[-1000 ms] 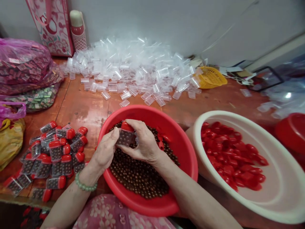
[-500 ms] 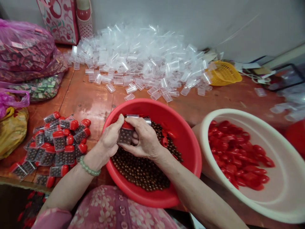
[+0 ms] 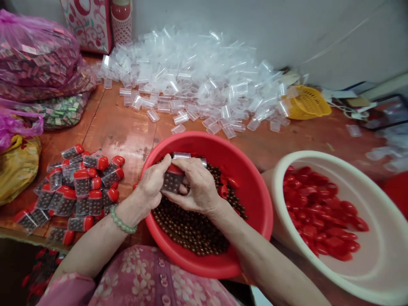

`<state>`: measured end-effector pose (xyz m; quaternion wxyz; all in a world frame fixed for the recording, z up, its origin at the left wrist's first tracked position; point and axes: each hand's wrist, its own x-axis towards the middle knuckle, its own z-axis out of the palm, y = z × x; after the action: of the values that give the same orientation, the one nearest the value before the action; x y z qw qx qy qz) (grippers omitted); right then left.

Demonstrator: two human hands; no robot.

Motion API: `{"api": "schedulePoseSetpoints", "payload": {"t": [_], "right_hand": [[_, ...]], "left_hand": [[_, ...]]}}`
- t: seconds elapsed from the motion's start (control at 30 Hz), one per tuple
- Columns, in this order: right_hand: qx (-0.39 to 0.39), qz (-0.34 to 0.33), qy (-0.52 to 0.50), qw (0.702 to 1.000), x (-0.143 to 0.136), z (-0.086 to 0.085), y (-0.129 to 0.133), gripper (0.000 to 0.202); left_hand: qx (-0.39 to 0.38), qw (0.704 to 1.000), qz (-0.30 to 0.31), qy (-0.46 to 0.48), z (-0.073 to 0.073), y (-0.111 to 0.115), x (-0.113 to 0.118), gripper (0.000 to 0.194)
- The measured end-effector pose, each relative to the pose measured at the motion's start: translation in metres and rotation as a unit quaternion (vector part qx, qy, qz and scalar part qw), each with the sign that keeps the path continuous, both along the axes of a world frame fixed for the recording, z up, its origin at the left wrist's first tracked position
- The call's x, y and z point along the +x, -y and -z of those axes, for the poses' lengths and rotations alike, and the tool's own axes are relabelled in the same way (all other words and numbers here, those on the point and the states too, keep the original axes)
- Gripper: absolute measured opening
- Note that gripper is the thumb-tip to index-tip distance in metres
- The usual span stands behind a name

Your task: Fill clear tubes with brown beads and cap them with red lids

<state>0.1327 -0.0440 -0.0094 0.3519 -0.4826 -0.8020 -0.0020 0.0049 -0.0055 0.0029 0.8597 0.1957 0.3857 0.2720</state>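
Over a red basin (image 3: 255, 187), both hands close around one clear container (image 3: 172, 182) of dark balls with a red cap. My left hand (image 3: 153, 182) grips its left side, thumb up at the cap. My right hand (image 3: 199, 182) wraps its right side, fingers partly behind it. Below them lie many brown balls (image 3: 197, 233) in the basin, with a few loose red caps (image 3: 224, 187) and a clear empty container (image 3: 181, 155) near the far rim. Left of my left hand is a heap of filled, red-capped containers (image 3: 82, 183) on the table.
A cream basin (image 3: 382, 187) holding red caps (image 3: 318, 208) stands at the right. Along the wall spreads a pile of clear empty containers (image 3: 197, 80), with a yellow basket (image 3: 307, 102) beside it. Stuffed plastic bags (image 3: 38, 59) sit at the far left.
The whole view has shifted slightly, so most things appear a little further right. Both hands keep hold of the same capped container, with almost no change in grip.
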Motion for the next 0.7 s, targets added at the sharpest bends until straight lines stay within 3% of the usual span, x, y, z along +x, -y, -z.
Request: {"api": "schedulePoseSetpoints", "payload": {"t": [0.27, 0.37, 0.5, 0.53, 0.6, 0.63, 0.7], "right_hand": [[-0.009, -0.017, -0.002, 1.000, 0.003, 0.005, 0.001, 0.066], [-0.049, -0.047, -0.006, 0.998, 0.004, 0.004, 0.002, 0.075], [-0.096, -0.067, -0.005, 0.993, 0.007, -0.002, 0.005, 0.102], [-0.103, -0.057, -0.002, 0.993, 0.010, -0.005, 0.006, 0.098], [-0.123, -0.028, 0.010, 0.992, 0.019, -0.008, 0.007, 0.072], [-0.140, -0.009, 0.020, 0.990, 0.025, -0.009, 0.007, 0.056], [-0.187, 0.037, 0.049, 0.980, 0.038, -0.010, 0.007, 0.035]], "left_hand": [[0.017, 1.000, -0.005, 0.005, 0.008, 0.006, 0.002, 0.045], [0.054, 0.998, -0.020, 0.004, 0.002, 0.010, -0.003, 0.045], [0.184, 0.981, -0.061, -0.026, -0.017, 0.014, -0.032, 0.042], [0.225, 0.970, -0.073, -0.057, -0.020, 0.015, -0.042, 0.043], [0.305, 0.933, -0.085, -0.171, -0.022, 0.016, -0.064, 0.040], [0.352, 0.898, -0.086, -0.249, -0.019, 0.016, -0.075, 0.037], [0.448, 0.797, -0.079, -0.398, -0.007, 0.015, -0.093, 0.033]]}}
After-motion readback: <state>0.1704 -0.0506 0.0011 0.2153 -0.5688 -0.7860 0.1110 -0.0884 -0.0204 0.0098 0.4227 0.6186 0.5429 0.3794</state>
